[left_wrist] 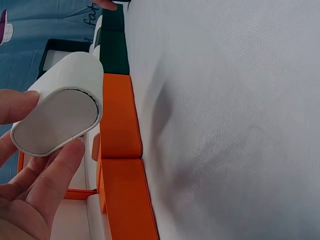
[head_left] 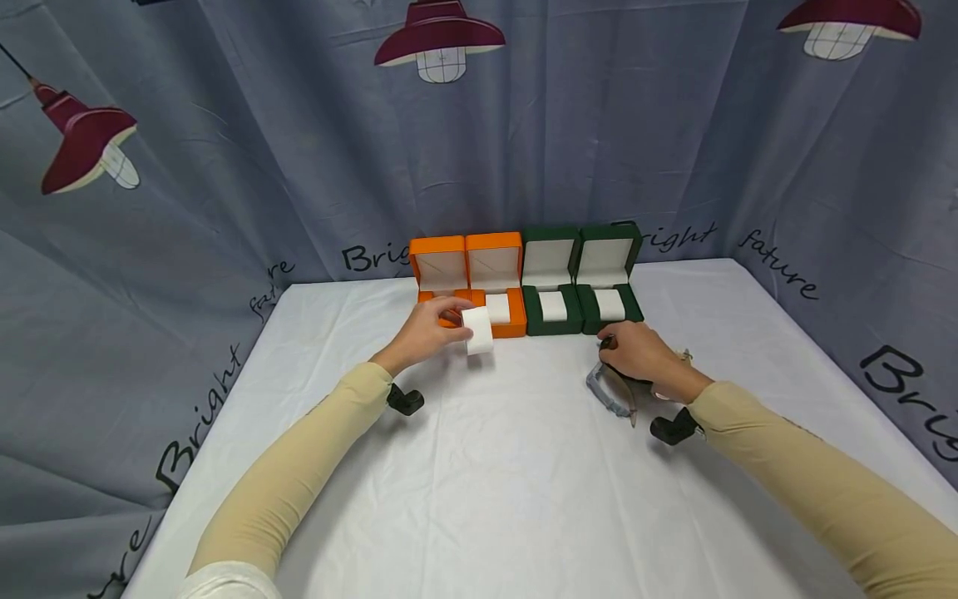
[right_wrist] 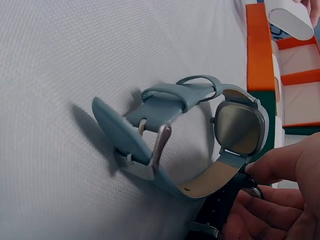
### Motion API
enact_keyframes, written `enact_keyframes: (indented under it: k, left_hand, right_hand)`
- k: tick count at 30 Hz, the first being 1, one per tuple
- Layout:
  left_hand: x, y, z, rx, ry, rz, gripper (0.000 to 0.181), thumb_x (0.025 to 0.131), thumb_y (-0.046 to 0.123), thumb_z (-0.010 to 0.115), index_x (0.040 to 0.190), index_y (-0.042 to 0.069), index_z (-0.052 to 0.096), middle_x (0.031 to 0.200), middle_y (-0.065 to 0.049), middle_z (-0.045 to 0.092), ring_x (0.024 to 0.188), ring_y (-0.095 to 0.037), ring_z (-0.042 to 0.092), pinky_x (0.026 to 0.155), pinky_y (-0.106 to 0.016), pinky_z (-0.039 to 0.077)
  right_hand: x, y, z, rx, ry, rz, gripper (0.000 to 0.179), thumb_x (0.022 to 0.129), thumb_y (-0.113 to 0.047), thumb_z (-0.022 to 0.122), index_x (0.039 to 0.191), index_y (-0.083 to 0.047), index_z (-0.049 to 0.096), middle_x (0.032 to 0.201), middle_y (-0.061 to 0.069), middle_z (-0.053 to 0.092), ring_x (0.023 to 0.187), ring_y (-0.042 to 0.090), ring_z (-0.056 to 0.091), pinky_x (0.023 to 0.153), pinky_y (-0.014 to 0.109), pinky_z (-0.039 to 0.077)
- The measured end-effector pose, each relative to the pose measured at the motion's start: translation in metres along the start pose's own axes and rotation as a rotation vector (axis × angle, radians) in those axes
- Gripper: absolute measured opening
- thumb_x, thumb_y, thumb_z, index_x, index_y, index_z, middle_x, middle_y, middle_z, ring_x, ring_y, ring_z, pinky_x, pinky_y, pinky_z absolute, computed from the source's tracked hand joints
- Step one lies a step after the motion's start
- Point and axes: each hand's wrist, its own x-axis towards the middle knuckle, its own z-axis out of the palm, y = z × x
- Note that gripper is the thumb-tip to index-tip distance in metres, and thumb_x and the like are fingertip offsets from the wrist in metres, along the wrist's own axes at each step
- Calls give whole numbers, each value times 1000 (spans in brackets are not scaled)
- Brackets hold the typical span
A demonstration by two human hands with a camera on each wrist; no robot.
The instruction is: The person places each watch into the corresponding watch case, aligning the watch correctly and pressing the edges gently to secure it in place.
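Note:
A white watch cushion is pinched between the thumb and fingers of my left hand, raised in front of the orange boxes. Its flat rounded end faces the left wrist camera. My right hand, before the right green box, pinches a black-strapped watch, whose case is mostly hidden by the fingers. Right beside it a watch with a buckled light blue strap stands on its edge on the cloth, its metal case close to my thumb.
Two orange boxes and two green boxes stand open in a row at the table's back. White cushions show in the right orange and both green ones; my left hand covers part of the left orange box. Something small and gold lies behind my right wrist.

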Motion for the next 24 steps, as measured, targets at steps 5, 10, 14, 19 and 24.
enact_keyframes:
  k: [5,10,14,19,24]
  left_hand:
    - [0,2,2,7,0,2,45,87,22,79,130,18,66,123,-2,61,106,-22,63,89,-38,55]
    - [1,1,3,0,-8,0,44,88,22,79,130,18,67,120,-3,62,105,-22,63,89,-39,55]
    - [2,0,5,-2,-8,3,44,87,21,80,129,17,67,118,-3,64,105,-22,63,88,-39,55]
    - [4,1,9,-13,-10,1,45,86,20,80,129,17,67,117,-3,64,105,-22,64,88,-38,55]
    - [4,5,13,-22,-25,-11,45,86,19,80,129,16,67,117,-3,65,104,-23,64,89,-39,55]
  right_hand:
    - [0,3,1,12,19,7,39,91,-11,61,126,8,64,100,19,73,85,26,68,73,42,55]
    - [0,3,3,16,24,27,39,92,-12,61,127,6,64,103,20,73,89,28,68,75,44,56]
    - [1,2,3,14,41,39,39,94,-13,61,129,5,63,106,21,73,91,31,68,77,46,55]
    - [0,1,0,41,64,43,39,95,-13,60,130,4,62,109,22,72,96,33,68,80,48,55]
    - [0,-1,-4,84,72,27,40,96,-12,57,133,3,61,111,22,72,99,34,67,78,45,55]
